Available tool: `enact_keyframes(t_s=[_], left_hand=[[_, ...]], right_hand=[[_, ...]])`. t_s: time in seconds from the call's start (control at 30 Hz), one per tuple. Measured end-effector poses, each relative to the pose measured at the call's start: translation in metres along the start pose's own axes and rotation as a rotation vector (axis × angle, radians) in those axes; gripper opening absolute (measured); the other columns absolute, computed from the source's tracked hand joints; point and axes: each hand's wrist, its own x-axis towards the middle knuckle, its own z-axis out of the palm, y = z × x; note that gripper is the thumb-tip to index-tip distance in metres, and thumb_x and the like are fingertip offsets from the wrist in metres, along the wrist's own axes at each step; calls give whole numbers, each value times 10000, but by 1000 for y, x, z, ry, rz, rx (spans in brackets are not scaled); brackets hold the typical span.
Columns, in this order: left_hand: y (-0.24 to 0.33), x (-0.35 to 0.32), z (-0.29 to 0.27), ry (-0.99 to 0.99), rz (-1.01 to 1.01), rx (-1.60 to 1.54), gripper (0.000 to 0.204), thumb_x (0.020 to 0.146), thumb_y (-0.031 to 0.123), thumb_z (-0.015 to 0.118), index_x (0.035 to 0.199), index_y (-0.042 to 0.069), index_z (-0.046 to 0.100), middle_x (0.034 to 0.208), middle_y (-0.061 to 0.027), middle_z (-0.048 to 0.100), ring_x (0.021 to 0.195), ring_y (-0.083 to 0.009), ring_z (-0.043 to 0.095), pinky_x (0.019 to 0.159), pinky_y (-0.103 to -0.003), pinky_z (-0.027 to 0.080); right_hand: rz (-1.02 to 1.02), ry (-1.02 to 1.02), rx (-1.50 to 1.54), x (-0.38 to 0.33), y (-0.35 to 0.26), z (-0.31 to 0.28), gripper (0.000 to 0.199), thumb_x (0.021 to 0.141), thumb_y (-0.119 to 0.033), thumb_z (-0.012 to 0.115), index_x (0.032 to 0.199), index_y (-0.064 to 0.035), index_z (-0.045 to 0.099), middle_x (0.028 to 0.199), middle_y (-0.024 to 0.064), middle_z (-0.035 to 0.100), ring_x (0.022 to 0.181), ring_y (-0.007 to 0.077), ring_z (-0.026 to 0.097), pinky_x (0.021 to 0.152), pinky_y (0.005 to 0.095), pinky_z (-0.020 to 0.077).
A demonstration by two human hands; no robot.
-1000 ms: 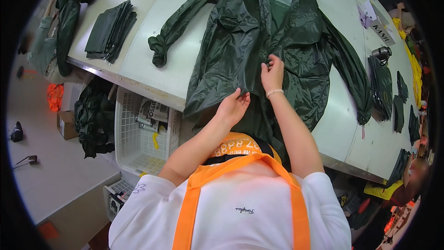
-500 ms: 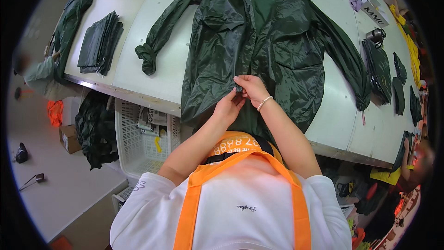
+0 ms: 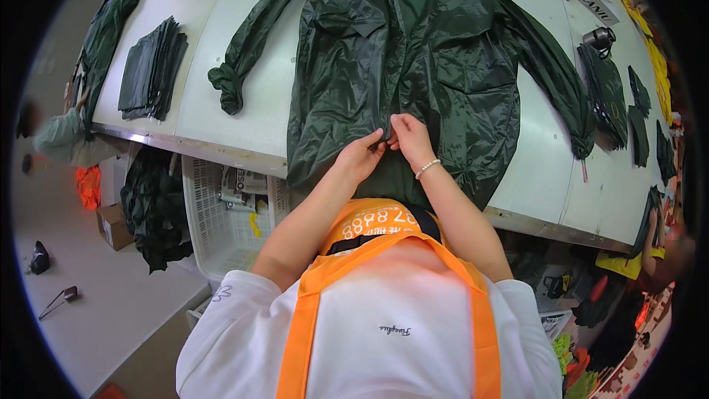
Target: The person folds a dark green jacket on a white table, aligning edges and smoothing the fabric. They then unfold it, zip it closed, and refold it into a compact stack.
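Observation:
A dark green, shiny raincoat (image 3: 336, 66) lies spread on the white table, its front parted at the collar and its sleeves out to both sides. Near the lower hem, at the front opening, my left hand (image 3: 362, 154) pinches the edge of the cloth between thumb and fingers. Close beside it on the right, my right hand (image 3: 412, 139), with a beaded bracelet at the wrist, is closed on the same front edge. Whatever small fastening may be between the fingertips is hidden. The bottom of the raincoat hangs over the table's edge against my orange apron (image 3: 358, 223).
Folded dark green pieces (image 3: 153, 70) lie stacked at the left of the table (image 3: 255, 122), and more (image 3: 605, 96) at the right by a dark bottle (image 3: 600, 38). Below stands a white plastic basket (image 3: 214, 229). Co-workers are at both far sides.
My fingertips have moved slightly apart, the right hand shifting a little to the right along the front edge. The raincoat sits slightly higher in view.

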Motion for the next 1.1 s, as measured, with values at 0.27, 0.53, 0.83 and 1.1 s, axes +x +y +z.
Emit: enact_keyframes(t_s=[0.27,0.53,0.83,1.1], left_hand=[[7,-4,-9,-180,-83,-176,141,843,61,680,918,-6,581,922,-87,578,841,-186,557,769,-267,519],[7,-1,-1,-35,-20,-129,108,878,52,625,921,-23,560,921,-105,580,870,-203,571,804,-275,531],[-51,-8,50,-34,-15,70,298,921,238,601,1107,19,520,1153,-108,568,1121,-211,502,1016,-353,383],[-56,4,38,88,14,334,412,888,250,653,1181,-10,527,1234,-128,528,1180,-244,462,1036,-362,352]], right_hand=[[-403,334,-958,-11,13,-21,190,802,-110,652,977,-54,603,904,136,574,883,332,586,745,410,483],[-218,591,-383,-11,-18,-120,138,864,-97,576,969,-8,564,767,199,628,720,321,627,683,351,485],[-139,223,-491,-15,0,-71,238,876,-196,590,915,38,602,775,199,626,749,242,646,679,337,480],[18,193,-36,-40,43,-56,220,805,-31,648,1016,33,642,892,72,672,812,136,618,773,265,485]])
